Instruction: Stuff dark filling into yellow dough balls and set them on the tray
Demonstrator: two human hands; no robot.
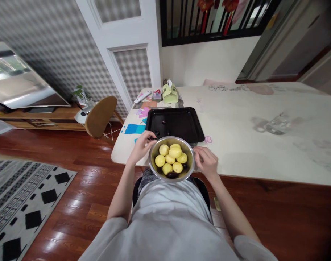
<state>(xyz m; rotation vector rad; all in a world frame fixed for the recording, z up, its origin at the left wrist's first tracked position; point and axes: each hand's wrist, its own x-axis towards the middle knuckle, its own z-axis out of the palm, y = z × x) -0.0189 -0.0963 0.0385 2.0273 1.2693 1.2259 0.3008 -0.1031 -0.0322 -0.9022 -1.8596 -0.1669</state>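
A round metal bowl sits close to my body at the table's front edge. Inside it are several yellow lemons and a few dark, oblong pieces, one of them a glossy dark piece at the near side. My left hand is at the bowl's upper left rim, fingers pinched at a small dark thing whose kind I cannot make out. At the right rim, my right hand has curled fingers; what they hold is hidden. Just beyond the bowl lies a black tray with a few small dark bits on it.
The white table stretches to the right, bearing a clear glass. Behind the tray are a green tissue holder and a white remote. A wooden chair stands left of the table, near a patterned rug.
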